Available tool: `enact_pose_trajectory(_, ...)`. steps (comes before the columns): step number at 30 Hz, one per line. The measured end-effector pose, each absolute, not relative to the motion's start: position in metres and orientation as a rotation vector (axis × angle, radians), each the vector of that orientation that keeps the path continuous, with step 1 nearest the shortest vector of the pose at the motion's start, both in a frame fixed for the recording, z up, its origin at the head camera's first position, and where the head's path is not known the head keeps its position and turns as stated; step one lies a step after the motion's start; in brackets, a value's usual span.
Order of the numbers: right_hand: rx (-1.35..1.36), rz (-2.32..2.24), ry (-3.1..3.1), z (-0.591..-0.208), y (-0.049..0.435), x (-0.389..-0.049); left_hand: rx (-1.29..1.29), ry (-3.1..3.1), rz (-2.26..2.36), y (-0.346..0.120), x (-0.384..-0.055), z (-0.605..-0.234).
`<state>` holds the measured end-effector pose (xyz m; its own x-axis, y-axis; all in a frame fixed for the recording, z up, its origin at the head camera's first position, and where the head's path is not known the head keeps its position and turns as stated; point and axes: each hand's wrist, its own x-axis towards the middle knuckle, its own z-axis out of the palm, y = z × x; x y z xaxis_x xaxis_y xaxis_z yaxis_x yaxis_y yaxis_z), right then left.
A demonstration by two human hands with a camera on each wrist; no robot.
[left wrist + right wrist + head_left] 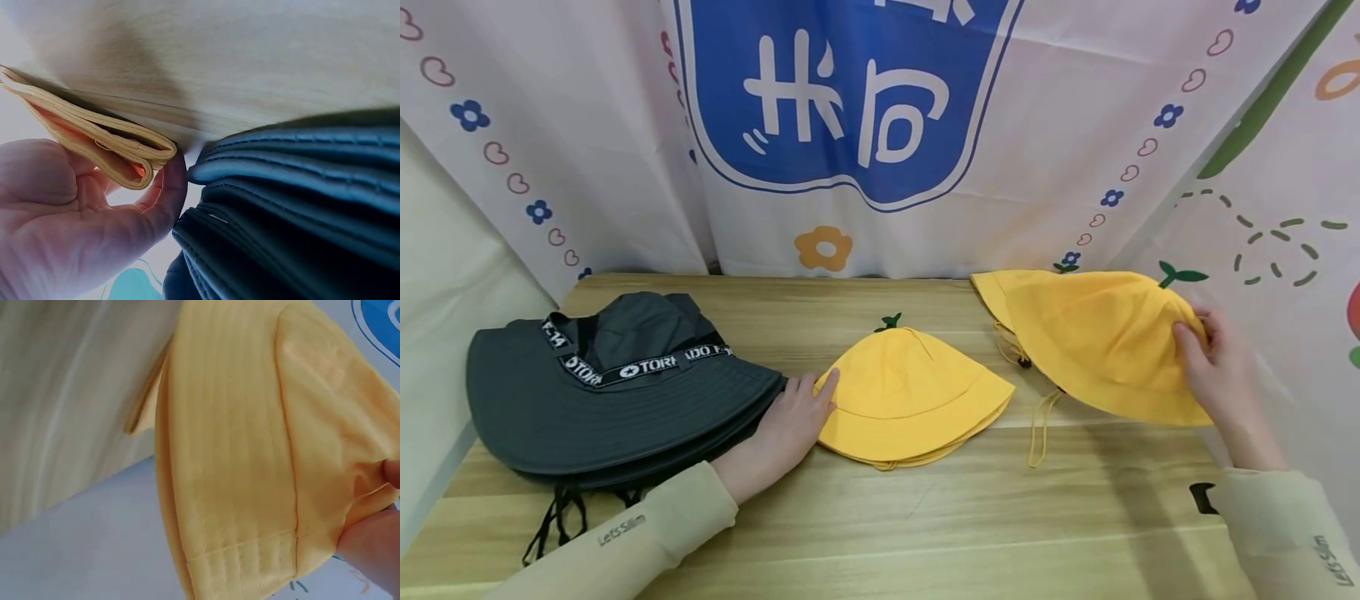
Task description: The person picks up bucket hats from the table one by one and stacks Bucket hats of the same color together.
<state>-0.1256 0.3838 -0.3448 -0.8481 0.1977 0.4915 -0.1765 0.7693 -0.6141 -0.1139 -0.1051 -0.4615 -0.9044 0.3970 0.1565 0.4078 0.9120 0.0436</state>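
My left hand (pixel 793 421) grips the left edge of a yellow bucket hat (pixel 902 375) with a green sprout on top. In the left wrist view, curled fingers (pixel 175 187) reach around its layered brim (pixel 125 144). Another yellow sprout hat (pixel 1105 342) is tilted at the right, pinched at the crown by my right hand (pixel 1221 375). In the right wrist view its crown fabric (pixel 337 437) wrinkles at the fingers. Partly hidden behind it is a further yellow brim (pixel 988 292) with a second sprout (pixel 1065 267). Yellow cords (pixel 1037 429) hang below.
A stack of dark grey brimmed hats (pixel 625 400) lies at the left, close against my left hand, its black cords (pixel 557 521) trailing on the wooden table (pixel 925 533). A printed white curtain (pixel 1075 125) hangs behind the table. A small black object (pixel 1204 498) is near the right sleeve.
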Motion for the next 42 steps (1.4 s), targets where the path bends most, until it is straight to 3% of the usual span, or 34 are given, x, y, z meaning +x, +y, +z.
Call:
enact_pose_trajectory(6,-0.030,1.220,-2.372,-0.325,0.375,-0.127,-0.650,-2.878,-0.113,-0.108,-0.114,-0.463)
enact_pose_trajectory(14,0.324,1.900,-2.092,-0.327,0.337,-0.143,-0.647,-2.874,-0.314,-0.112,-0.120,-0.464)
enact_pose_trajectory(27,0.591,1.648,-2.683,-0.365,0.259,-0.178,-0.651,-3.062,-0.531,-0.119,-0.127,-0.458)
enact_pose_trajectory(36,0.588,1.627,-2.829,-0.387,0.227,-0.196,-0.568,-3.129,-0.807,-0.122,-0.130,-0.458)
enact_pose_trajectory(42,0.542,1.359,-2.878,-0.405,0.208,-0.206,-0.624,-3.053,-0.887,-0.126,-0.129,-0.458)
